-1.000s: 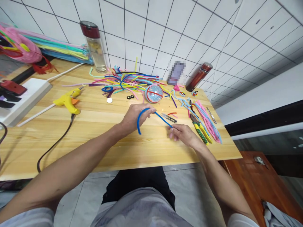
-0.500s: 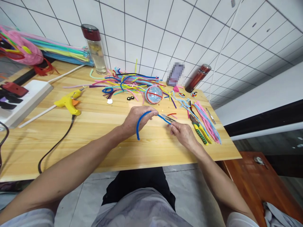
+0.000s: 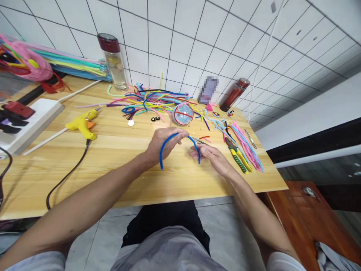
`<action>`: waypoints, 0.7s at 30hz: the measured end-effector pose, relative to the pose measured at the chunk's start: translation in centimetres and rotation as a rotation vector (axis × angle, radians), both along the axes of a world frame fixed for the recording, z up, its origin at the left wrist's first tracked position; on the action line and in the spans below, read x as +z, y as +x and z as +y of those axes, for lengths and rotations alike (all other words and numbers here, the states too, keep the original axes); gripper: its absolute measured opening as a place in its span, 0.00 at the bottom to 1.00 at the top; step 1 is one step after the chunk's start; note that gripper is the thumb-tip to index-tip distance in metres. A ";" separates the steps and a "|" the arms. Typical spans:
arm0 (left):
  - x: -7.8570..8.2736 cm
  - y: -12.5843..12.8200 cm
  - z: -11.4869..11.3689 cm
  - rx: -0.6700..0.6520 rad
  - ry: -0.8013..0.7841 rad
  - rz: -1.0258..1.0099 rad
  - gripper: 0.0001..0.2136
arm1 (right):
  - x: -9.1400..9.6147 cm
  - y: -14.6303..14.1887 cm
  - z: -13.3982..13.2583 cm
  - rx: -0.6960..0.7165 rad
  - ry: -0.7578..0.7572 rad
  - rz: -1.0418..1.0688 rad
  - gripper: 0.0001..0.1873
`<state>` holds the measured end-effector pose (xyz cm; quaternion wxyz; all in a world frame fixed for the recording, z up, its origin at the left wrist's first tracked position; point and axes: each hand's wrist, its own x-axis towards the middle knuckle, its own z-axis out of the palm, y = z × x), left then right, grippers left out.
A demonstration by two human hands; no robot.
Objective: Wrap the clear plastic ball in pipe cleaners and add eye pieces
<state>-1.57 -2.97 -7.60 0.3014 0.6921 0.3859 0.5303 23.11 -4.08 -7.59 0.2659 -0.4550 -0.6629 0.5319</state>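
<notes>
A blue pipe cleaner (image 3: 161,152) arches above the front part of the table, both ends hanging down. My left hand (image 3: 163,145) is closed, pinching it near the top of the arch between thumb and fingers. Close to its right end, my right hand (image 3: 213,154) has the thumb on one side and the fingers behind the stem, touching it. Small scissors (image 3: 201,141) lie on the table just beyond that hand, partly hidden. Behind my hands sits a clear ball (image 3: 183,114) with a red band around it.
A heap of coloured pipe cleaners (image 3: 158,98) lies at the back. To the left are a yellow glue gun (image 3: 81,124) and a power strip (image 3: 36,120). Pliers (image 3: 238,156) and pink and blue stems (image 3: 249,148) lie right. A glass bottle (image 3: 115,67) and red flask (image 3: 235,96) stand near the wall.
The right part of the blue pipe cleaner, straight before, now curves downward. My right hand has shifted slightly left along it, with its fingers reaching behind the stem. My left hand keeps its hold.
</notes>
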 end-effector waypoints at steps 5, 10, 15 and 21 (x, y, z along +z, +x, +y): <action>-0.3 0.0 0.2 0.028 -0.054 -0.029 0.16 | 0.4 -0.3 -0.8 0.030 -0.314 0.188 0.28; -0.6 -0.2 0.4 0.034 -0.069 -0.055 0.17 | -0.1 -0.4 -1.4 0.004 -0.323 0.216 0.25; -0.5 -0.1 0.3 0.008 0.013 -0.034 0.17 | -0.5 -0.4 -1.6 -0.108 0.002 -0.018 0.25; -0.8 0.2 0.0 -0.083 0.105 -0.014 0.17 | 0.2 -0.6 -0.7 0.023 0.011 0.113 0.26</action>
